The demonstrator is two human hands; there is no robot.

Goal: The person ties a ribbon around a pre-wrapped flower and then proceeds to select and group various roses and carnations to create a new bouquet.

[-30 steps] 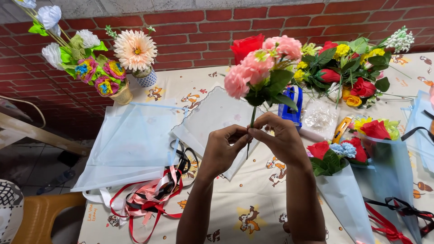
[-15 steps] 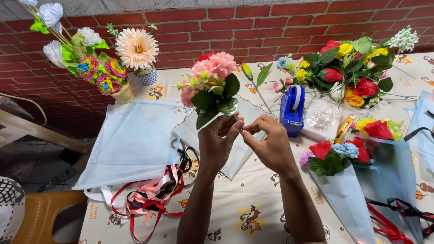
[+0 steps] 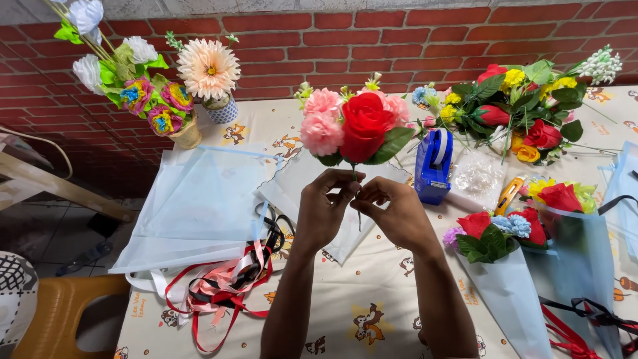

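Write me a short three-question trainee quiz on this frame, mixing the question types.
1. True or false: both hands hold the stems of the small bunch of red and pink flowers upright above the table.
2. Multiple choice: what stands just right of the bunch? A) a yellow watering can B) a blue tape dispenser C) a green bucket
3. Short answer: what lies on the table beside the left hand, towards the table's left edge?

Key
1. True: the left hand and right hand meet on the stems below the blooms.
2. B
3. A tangle of red, pink and black ribbons, next to the pale blue wrapping sheets.
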